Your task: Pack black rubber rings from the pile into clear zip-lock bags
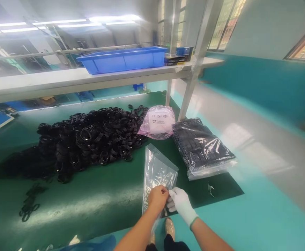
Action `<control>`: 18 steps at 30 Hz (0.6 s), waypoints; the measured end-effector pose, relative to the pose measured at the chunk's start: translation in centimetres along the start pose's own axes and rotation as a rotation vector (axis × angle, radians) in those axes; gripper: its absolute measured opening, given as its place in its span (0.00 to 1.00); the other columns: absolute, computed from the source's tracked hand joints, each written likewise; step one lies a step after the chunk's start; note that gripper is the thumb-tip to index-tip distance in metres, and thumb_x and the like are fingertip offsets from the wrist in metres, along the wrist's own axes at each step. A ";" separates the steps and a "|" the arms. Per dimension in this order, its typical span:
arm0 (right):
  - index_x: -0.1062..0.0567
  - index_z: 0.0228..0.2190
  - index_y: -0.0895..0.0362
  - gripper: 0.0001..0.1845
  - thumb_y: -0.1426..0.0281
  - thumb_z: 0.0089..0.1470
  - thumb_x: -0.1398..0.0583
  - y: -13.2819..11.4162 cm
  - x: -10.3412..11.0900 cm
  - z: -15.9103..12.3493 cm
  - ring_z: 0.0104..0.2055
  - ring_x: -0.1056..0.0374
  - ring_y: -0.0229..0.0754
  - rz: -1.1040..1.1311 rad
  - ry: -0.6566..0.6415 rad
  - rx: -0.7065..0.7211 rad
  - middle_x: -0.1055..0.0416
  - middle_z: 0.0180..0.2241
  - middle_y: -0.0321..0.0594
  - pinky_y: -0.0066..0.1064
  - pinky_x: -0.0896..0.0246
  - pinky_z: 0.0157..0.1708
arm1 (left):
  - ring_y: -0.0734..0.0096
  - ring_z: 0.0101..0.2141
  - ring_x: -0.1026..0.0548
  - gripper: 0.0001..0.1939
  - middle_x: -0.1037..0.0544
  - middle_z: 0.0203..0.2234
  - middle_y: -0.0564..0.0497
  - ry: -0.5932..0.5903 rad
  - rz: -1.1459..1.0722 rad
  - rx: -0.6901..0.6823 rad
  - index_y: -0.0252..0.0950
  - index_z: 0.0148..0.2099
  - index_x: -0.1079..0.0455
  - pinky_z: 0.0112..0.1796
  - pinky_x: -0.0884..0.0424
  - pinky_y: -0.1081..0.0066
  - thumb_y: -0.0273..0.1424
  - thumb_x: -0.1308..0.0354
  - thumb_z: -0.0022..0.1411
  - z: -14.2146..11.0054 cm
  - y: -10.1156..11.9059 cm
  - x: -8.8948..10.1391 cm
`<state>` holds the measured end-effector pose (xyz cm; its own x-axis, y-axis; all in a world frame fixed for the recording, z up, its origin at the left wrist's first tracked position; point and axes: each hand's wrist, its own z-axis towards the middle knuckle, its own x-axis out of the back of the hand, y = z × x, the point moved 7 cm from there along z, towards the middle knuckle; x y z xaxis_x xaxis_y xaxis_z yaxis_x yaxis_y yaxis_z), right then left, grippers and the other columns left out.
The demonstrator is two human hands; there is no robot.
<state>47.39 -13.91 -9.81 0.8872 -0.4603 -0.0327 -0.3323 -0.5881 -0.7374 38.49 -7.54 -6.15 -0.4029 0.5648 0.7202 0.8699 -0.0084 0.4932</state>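
My bare left hand (157,198) lies over a clear plastic bag (160,164) with many small pale pieces inside. Its fingers are curled in a pinch. Close against it, my right hand (180,204) in a white knitted glove has its thumb and fingertips drawn together. Whatever is between the fingers of either hand is too small or hidden to make out. Just right of the glove, a few thin pale strips (210,190) lie loose on the green tabletop (110,205).
A large heap of coiled black cables (95,139) covers the table's middle left. Behind the bag sit a pink plastic bag (159,122) with a white package and a clear bag packed with black cables (202,143). Above, a shelf (50,82) carries a blue bin (126,61) and small boxes (176,60).
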 end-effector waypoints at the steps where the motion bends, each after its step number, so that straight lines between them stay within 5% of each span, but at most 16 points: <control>1: 0.39 0.19 0.54 0.11 0.62 0.41 0.43 0.0 0.1 0.0 0.12 0.42 0.33 -0.068 0.020 0.006 0.41 0.13 0.29 0.26 0.46 0.14 | 0.73 0.29 0.29 0.08 0.23 0.27 0.55 0.004 0.011 0.002 0.41 0.30 0.28 0.25 0.44 0.76 0.32 0.48 0.51 0.0 -0.1 0.0; 10: 0.35 0.19 0.55 0.05 0.71 0.44 0.47 -2.4 1.4 -0.7 0.26 0.34 0.39 -0.715 0.223 0.100 0.31 0.23 0.40 0.30 0.44 0.27 | 0.70 0.31 0.28 0.08 0.24 0.28 0.54 0.009 0.070 -0.030 0.41 0.32 0.31 0.28 0.43 0.74 0.32 0.51 0.54 0.3 -0.7 -0.3; 13: 0.33 0.20 0.55 0.08 0.71 0.46 0.49 -2.2 1.4 -0.6 0.23 0.34 0.40 -0.844 0.228 0.058 0.31 0.20 0.40 0.30 0.45 0.27 | 0.68 0.32 0.28 0.10 0.24 0.29 0.51 -0.010 0.166 -0.109 0.40 0.35 0.32 0.30 0.41 0.72 0.33 0.54 0.57 -0.1 -0.4 -0.9; 18: 0.30 0.25 0.56 0.07 0.71 0.46 0.48 -2.6 1.1 -1.3 0.37 0.32 0.45 -1.058 0.285 0.126 0.27 0.29 0.45 0.37 0.49 0.41 | 0.65 0.32 0.27 0.11 0.25 0.32 0.47 0.008 0.175 -0.247 0.37 0.36 0.33 0.31 0.41 0.70 0.31 0.57 0.59 -0.3 0.2 -0.9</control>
<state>48.79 -13.72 -7.09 0.5922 0.0901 0.8007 0.6010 -0.7113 -0.3645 38.95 -8.30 -6.60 -0.2556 0.5305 0.8082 0.8314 -0.3060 0.4638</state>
